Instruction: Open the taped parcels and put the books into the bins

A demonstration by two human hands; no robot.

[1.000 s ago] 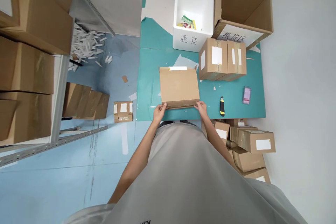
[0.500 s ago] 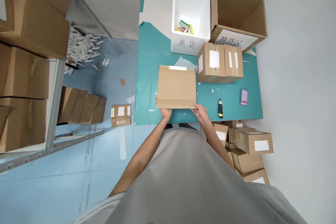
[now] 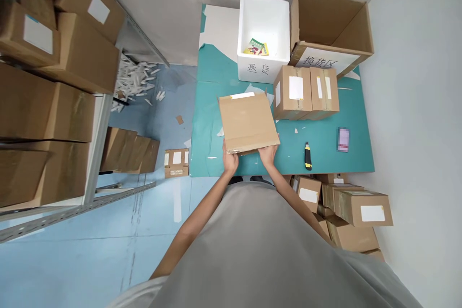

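Observation:
A brown cardboard box (image 3: 249,120) with a white label strip at its far edge is tilted above the near part of the green table (image 3: 212,106). My left hand (image 3: 230,159) grips its near left corner, with the fingers closed along the side. My right hand (image 3: 267,155) holds the near right part from below, its fingers partly hidden by the cardboard. Some flaps stick up at the far corners. To the right lies a black and yellow utility knife (image 3: 308,156), apart from both hands.
Behind stand a white foam bin (image 3: 263,70) with colourful booklets and a large open carton (image 3: 332,19). Two taped boxes (image 3: 293,94) sit before them, a blurred pinkish item (image 3: 343,139) at right. Boxes are stacked below the table (image 3: 371,211) and on a shelf (image 3: 99,149).
The cardboard box has turned and tilted, its near right side now higher. My right hand has shifted from the corner to underneath; my left hand has moved up its left corner. The view shifted slightly.

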